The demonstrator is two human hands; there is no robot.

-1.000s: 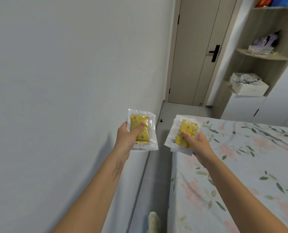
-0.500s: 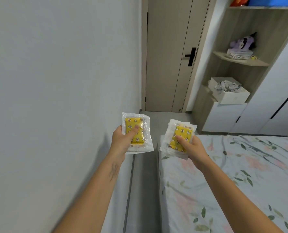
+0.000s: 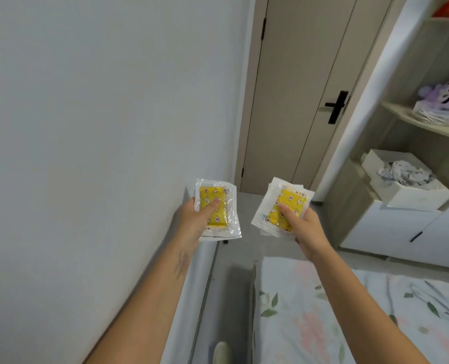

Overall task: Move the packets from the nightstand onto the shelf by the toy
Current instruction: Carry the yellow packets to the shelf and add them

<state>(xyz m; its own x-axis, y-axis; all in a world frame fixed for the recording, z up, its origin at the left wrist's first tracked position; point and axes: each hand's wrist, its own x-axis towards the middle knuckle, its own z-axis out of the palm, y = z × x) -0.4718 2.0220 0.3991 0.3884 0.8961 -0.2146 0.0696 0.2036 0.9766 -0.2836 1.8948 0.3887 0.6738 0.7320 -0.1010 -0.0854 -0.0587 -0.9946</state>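
Holding packets (image 3: 218, 210), hands (image 3: 191, 222) face door (image 3: 296, 101), bed (image 3: 349, 311) alongside.

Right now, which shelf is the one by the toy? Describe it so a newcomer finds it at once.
Start at the open wooden shelving unit right of the door. The target is its curved shelf at about door-handle height, above the white box of crumpled cloth. It alone carries the purple plush toy.

Both bare forearms reach forward, side by side and apart. The left hand (image 3: 191, 219) pinches a stack of packets (image 3: 216, 210), thumb on top. The right hand (image 3: 308, 228) grips another stack (image 3: 283, 206) likewise, thumb across its yellow face.
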